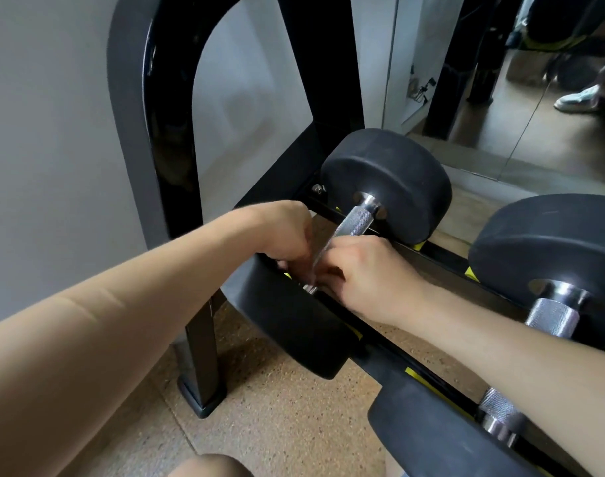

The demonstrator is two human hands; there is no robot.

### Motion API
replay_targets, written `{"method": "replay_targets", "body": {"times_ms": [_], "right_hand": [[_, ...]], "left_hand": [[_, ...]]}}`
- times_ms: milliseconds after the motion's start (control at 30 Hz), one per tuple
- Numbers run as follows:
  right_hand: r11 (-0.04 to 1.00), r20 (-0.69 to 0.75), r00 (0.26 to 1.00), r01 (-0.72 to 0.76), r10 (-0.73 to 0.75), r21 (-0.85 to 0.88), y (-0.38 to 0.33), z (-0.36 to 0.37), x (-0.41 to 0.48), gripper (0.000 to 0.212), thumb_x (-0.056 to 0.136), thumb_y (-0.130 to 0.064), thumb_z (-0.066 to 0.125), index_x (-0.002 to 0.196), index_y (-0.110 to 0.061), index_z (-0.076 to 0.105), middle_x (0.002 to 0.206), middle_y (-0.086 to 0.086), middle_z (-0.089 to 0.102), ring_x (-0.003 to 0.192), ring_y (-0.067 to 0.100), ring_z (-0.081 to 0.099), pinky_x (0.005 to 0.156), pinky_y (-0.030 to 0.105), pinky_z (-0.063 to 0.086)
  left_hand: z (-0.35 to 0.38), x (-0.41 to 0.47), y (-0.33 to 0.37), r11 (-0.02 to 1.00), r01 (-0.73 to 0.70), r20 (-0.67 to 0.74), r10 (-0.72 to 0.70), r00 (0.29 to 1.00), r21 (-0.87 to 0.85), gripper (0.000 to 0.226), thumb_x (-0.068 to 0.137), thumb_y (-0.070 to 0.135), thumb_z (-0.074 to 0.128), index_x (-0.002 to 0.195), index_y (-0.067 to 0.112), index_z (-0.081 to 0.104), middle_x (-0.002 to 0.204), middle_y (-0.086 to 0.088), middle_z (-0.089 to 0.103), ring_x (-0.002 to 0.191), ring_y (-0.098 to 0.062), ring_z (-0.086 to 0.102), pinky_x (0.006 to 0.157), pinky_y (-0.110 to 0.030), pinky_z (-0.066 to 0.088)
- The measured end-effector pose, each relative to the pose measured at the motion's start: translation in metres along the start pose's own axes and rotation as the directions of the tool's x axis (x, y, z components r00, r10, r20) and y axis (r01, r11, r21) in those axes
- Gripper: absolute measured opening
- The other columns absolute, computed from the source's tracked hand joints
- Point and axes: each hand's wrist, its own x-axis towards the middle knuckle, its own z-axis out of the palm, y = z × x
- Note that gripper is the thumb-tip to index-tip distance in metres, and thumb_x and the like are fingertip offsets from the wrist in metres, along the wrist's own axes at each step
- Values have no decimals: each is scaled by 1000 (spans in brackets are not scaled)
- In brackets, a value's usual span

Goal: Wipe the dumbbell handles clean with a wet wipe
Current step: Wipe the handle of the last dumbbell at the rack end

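Okay, the handle [355, 222] is knurled steel, stiff and grippy, not slippery. It belongs to a dumbbell [385, 180] with thick black rubber ends that is clearly heavy, so I'd leave it lying where it is and work round the bar rather than lift it. The best hold is on the bare metal between the two ends. It lies across the bottom shelf of a black rack [177, 132], with the far end near the mirror [535, 115].

Both hands meet at the near half of the bar. The left hand [287, 232] comes in from the left, fingers curled down and pinching at the metal. The right hand [369, 273] has its fingers wrapped on the bar from the right side. No wipe is visible, so I cannot tell whether one sits under the fingers.

Count: two dumbbells, the second dumbbell [548, 242] just beside on the right with its bar untouched. Four rubber ends, two hands, one rack. The speckled floor [277, 407] is below.
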Motion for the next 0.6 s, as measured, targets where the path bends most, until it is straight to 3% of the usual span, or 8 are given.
{"method": "replay_targets", "body": {"times_ms": [100,200,333,433,500,600], "right_hand": [[997,-165,986,-47,36,-61,14,-9,-2,11,78,-17,63,75,-9,71,71,8,64,64,32,62,54,41,52],[986,-316,942,-147,115,-78,20,-14,0,4,80,-9,66,77,-9,68,69,6,65,62,29,61,54,29,46],[927,-396,844,-369,362,62,19,-13,1,6,87,-13,65,84,-18,62,67,-10,62,62,10,52,54,12,32],[896,-320,837,-399,443,197,7,-8,-3,19,85,-11,67,77,-25,57,62,-14,58,60,4,56,54,11,38],[899,-230,874,-388,428,202,-3,-4,-5,17,83,-9,68,75,-23,62,60,-14,59,59,2,59,55,12,43],[873,-56,896,-413,441,260,-12,2,-6,15,80,-8,69,72,-21,65,58,-11,61,59,2,60,56,15,48]], "left_hand": [[1,4,5,990,-68,-201,42,979,-124,14,69,30,83,73,20,75,74,5,72,66,-7,59,67,-26,50],[-1,15,15,979,-153,-418,84,904,-134,18,70,31,83,64,27,66,73,10,67,71,-8,59,65,-25,48],[-1,26,25,949,-274,-529,153,835,-159,24,74,28,80,63,32,60,70,16,58,74,-6,57,60,-18,40],[2,18,15,950,-274,-432,186,882,-150,15,70,27,83,67,27,68,68,15,64,69,-2,58,65,-21,46],[1,9,6,962,-228,-287,178,941,-153,13,67,26,85,69,24,73,68,10,70,65,-2,61,67,-22,49],[0,-1,0,981,-135,-67,126,990,-143,13,64,22,87,67,20,74,59,5,68,51,-4,55,59,-20,47]]}}
